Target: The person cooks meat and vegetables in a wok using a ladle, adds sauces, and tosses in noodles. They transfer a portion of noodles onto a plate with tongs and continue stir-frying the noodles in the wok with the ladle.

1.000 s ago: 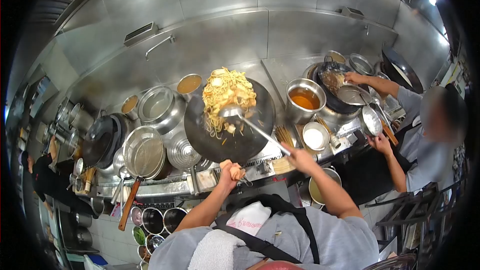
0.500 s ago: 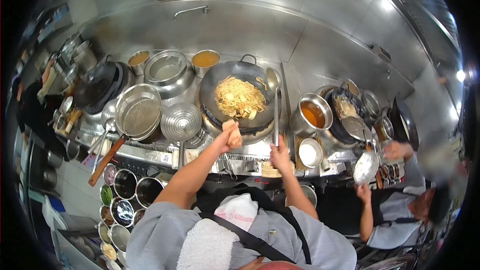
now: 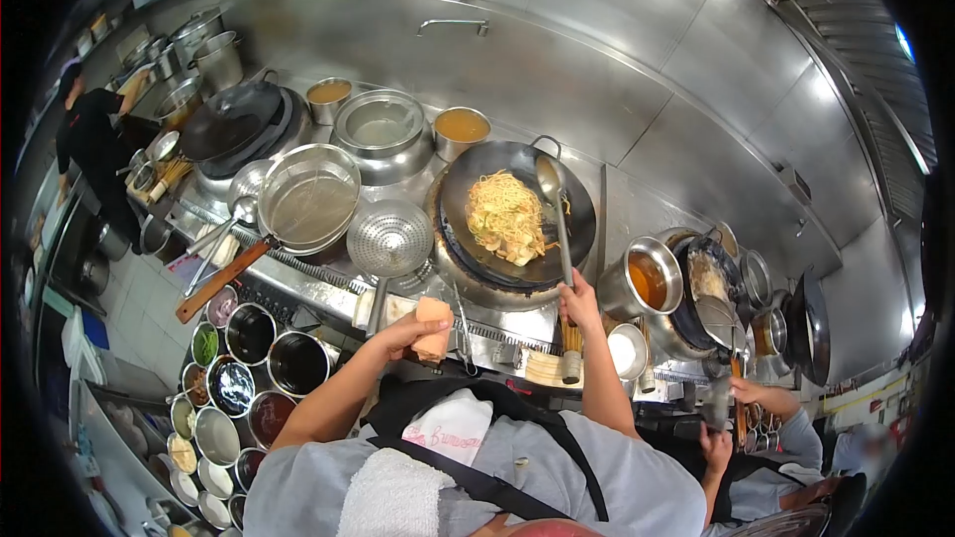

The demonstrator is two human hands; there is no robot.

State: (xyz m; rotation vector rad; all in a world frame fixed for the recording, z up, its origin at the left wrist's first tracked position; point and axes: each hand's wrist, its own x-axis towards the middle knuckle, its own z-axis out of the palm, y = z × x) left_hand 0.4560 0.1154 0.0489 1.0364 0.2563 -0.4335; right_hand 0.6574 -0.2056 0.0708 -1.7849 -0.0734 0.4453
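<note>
My left hand (image 3: 405, 335) is closed around a folded orange-pink cloth (image 3: 432, 328), above the stove's front edge and apart from the wok. My right hand (image 3: 580, 300) grips the long handle of a ladle (image 3: 548, 179). The bowl of that ladle lies at the right inner side of the black wok (image 3: 468, 186). Fried noodles (image 3: 504, 219) with pale pieces sit heaped in the middle of the wok. Below my right hand a bamboo brush (image 3: 571, 358) stands at the stove's front.
Left of the wok lie a perforated skimmer (image 3: 390, 239) and a wood-handled strainer (image 3: 309, 197). A pot of orange-brown liquid (image 3: 642, 276) stands to the right. Several sauce containers (image 3: 297, 362) crowd the lower left. A co-worker's hands (image 3: 748, 391) work at the right-hand wok.
My left hand has drawn the cloth back from the wok's near rim. The noodles have shifted into a taller heap. The ladle's bowl has moved from the rim inward. The view has turned.
</note>
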